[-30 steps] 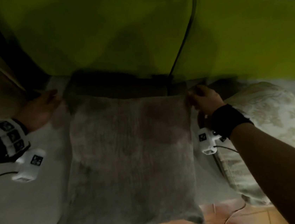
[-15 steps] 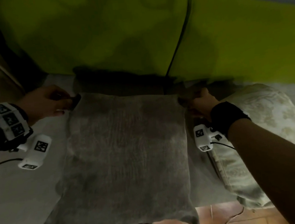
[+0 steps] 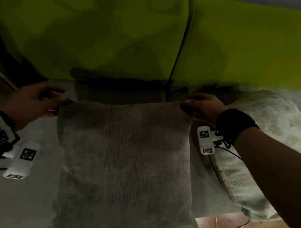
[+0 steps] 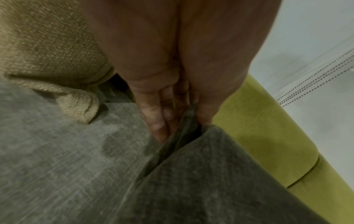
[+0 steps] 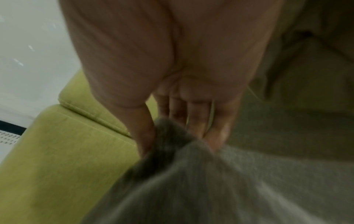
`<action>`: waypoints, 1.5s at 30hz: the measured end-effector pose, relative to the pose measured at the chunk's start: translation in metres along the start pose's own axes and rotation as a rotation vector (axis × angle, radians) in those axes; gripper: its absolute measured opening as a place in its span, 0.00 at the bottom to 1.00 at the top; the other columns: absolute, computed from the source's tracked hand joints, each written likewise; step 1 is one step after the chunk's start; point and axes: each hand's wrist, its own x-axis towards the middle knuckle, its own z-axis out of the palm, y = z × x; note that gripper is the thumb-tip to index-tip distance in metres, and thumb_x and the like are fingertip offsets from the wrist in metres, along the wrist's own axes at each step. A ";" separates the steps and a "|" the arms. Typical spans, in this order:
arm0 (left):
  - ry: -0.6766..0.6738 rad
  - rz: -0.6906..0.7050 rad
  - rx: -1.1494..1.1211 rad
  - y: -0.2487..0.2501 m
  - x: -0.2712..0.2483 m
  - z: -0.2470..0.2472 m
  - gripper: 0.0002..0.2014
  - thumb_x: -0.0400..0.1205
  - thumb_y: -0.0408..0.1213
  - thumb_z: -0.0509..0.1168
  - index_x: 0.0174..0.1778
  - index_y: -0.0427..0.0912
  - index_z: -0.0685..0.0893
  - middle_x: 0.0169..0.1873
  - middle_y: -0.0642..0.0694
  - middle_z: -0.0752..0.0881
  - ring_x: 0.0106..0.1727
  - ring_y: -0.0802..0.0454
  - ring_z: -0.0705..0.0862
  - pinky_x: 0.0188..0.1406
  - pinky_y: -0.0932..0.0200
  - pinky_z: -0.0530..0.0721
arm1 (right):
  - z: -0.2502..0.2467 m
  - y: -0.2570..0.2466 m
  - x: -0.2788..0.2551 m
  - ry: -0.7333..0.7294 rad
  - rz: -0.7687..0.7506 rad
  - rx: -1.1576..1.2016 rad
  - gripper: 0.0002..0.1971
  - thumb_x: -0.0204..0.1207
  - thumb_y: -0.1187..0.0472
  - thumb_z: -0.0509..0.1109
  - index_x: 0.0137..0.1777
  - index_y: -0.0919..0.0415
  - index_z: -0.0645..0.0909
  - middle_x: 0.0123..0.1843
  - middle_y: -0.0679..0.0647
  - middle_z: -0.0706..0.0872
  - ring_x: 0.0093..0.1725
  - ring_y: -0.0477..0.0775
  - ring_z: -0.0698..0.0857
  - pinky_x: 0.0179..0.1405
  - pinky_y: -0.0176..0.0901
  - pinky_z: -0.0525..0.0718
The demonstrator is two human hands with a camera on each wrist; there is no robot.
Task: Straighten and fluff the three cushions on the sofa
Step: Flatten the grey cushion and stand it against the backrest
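The grey cushion lies on the sofa seat, its near edge over the seat's front edge. The left hand pinches its far left corner; the right hand pinches its far right corner. A patterned cushion lies beside it, toward the seat's right end, under the green back cushions.
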 end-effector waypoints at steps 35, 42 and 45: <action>-0.456 0.171 1.022 -0.100 -0.029 0.034 0.56 0.62 0.88 0.44 0.82 0.70 0.28 0.86 0.61 0.35 0.88 0.53 0.43 0.83 0.33 0.45 | 0.060 0.114 -0.016 -0.384 -0.435 -0.839 0.55 0.60 0.09 0.45 0.82 0.27 0.25 0.90 0.46 0.29 0.90 0.54 0.38 0.88 0.69 0.47; -0.137 0.312 0.678 -0.086 -0.067 0.017 0.41 0.78 0.77 0.39 0.87 0.65 0.41 0.88 0.57 0.43 0.89 0.50 0.44 0.85 0.31 0.49 | 0.026 0.065 -0.086 0.131 -0.832 -0.727 0.43 0.83 0.28 0.43 0.91 0.56 0.52 0.92 0.58 0.48 0.91 0.60 0.46 0.86 0.73 0.53; -0.122 0.630 0.722 -0.034 -0.097 0.051 0.37 0.85 0.66 0.48 0.89 0.56 0.49 0.89 0.41 0.51 0.89 0.38 0.51 0.82 0.33 0.59 | 0.043 0.060 -0.108 -0.010 -1.160 -0.975 0.38 0.85 0.31 0.47 0.91 0.48 0.50 0.92 0.59 0.50 0.90 0.68 0.49 0.84 0.79 0.51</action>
